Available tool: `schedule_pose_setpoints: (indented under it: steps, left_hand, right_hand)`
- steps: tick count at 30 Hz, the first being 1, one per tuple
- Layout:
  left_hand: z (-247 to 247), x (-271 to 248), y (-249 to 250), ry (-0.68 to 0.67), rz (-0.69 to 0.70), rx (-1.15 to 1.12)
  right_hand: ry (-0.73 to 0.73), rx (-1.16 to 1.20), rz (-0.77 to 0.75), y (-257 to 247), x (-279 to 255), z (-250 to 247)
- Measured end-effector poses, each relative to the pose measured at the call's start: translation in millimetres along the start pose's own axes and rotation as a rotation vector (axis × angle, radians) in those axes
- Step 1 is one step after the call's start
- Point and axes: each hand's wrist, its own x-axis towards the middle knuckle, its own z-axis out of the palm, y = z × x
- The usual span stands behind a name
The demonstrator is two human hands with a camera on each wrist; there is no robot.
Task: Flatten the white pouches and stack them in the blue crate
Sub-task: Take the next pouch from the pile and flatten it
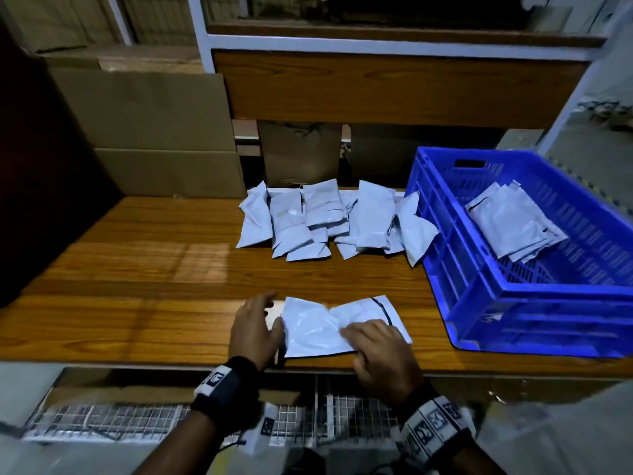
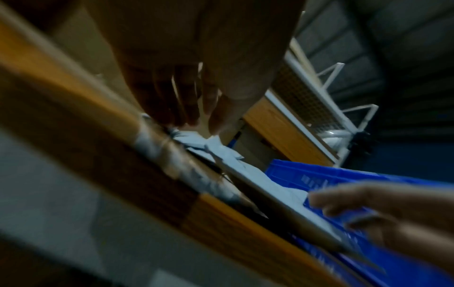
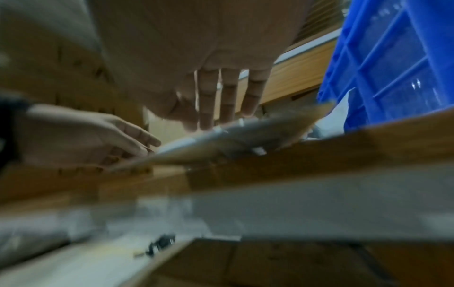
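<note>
Crumpled white pouch (image 1: 320,329) at six o'clock on the surface (image 1: 144,269); both hands spread flat: left hand (image 1: 255,329), right hand (image 1: 380,354).

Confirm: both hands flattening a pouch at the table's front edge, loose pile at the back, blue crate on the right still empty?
Not empty. The head view shows the blue crate already holds a few flat pouches. The rest stands: both hands, left and right, on the pouch at the front edge, pile behind.
</note>
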Motion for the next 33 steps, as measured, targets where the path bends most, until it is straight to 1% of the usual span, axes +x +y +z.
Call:
schedule_pose_setpoints:
  steps: [1, 2, 3, 4, 5, 8, 9, 11, 13, 16, 18, 19, 21, 23, 24, 25, 26, 29, 31, 33]
  left_hand:
    - [2.3, -0.2, 9.1, 0.036, 0.148, 0.059]
    - [7.6, -0.2, 21.4, 0.017, 0.295, 0.098]
    - [16.1, -1.1, 33.7, -0.043, 0.422, 0.136]
    - [26.7, -3.0, 45.2, -0.115, 0.496, 0.19]
    - [38.2, -4.5, 53.1, -0.18, 0.498, 0.239]
    - [63.0, -9.1, 50.2, -0.301, 0.268, 0.362]
    - [67.0, -10.6, 44.1, -0.329, 0.228, 0.408]
    - [69.1, -13.2, 34.5, -0.376, 0.218, 0.492]
    - [69.0, -12.5, 27.5, -0.405, 0.203, 0.547]
    - [66.0, -6.3, 18.3, -0.438, 0.188, 0.545]
    - [63.6, -1.2, 14.0, -0.464, 0.196, 0.551]
    - [61.9, 0.2, 13.6, -0.463, 0.198, 0.554]
    - [59.7, 0.2, 15.8, -0.417, 0.236, 0.562]
    - [59.1, -3.2, 25.1, -0.338, 0.354, 0.548]
    - [62.4, -5.0, 30.4, -0.32, 0.412, 0.525]
    - [66.3, -6.5, 35.6, -0.331, 0.437, 0.493]
    - [70.8, -7.8, 39.7, -0.358, 0.417, 0.453]
    - [80.7, -8.0, 41.8, -0.393, 0.267, 0.372]
    - [86.0, -10.8, 38.5, -0.395, 0.251, 0.418]
    - [87.9, -14.6, 36.9, -0.4, 0.267, 0.463]
  right_hand:
    - [0.029, 0.062, 0.054, -2.3, 5.7, -3.2]
    - [0.044, 0.118, 0.096, -2.9, 13.0, -3.2]
    - [0.048, 0.148, 0.119, -3.2, 20.5, -0.7]
    - [0.033, 0.157, 0.129, -2.0, 26.9, 5.1]
    - [0.003, 0.148, 0.142, 0.2, 32.6, 12.4]
    - [-0.078, 0.092, 0.193, 5.7, 40.2, 28.7]
    - [-0.1, 0.043, 0.219, 6.5, 39.3, 30.3]
    - [-0.153, -0.113, 0.284, 5.2, 35.0, 31.7]
    - [-0.204, -0.246, 0.389, -2.4, 31.6, 31.7]
    - [-0.283, -0.319, 0.545, -18.7, 27.8, 34.1]
    - [-0.329, -0.337, 0.59, -20.9, 27.4, 35.8]
    - [-0.315, -0.334, 0.58, -20.8, 29.8, 32.7]
    - [-0.199, -0.296, 0.491, -19.6, 36.3, 22.3]
    - [-0.119, -0.262, 0.333, -11.5, 39.1, 24.9]
    - [-0.116, -0.227, 0.274, -7.0, 39.6, 27.4]
    - [-0.13, -0.176, 0.261, -3.7, 39.3, 29.3]
    - [-0.145, -0.132, 0.272, 0.0, 37.6, 32.4]
    - [-0.156, -0.103, 0.27, 10.3, 25.5, 41.9]
    - [-0.161, -0.123, 0.266, 12.6, 19.9, 45.3]
    - [-0.169, -0.155, 0.271, 11.1, 19.4, 44.6]
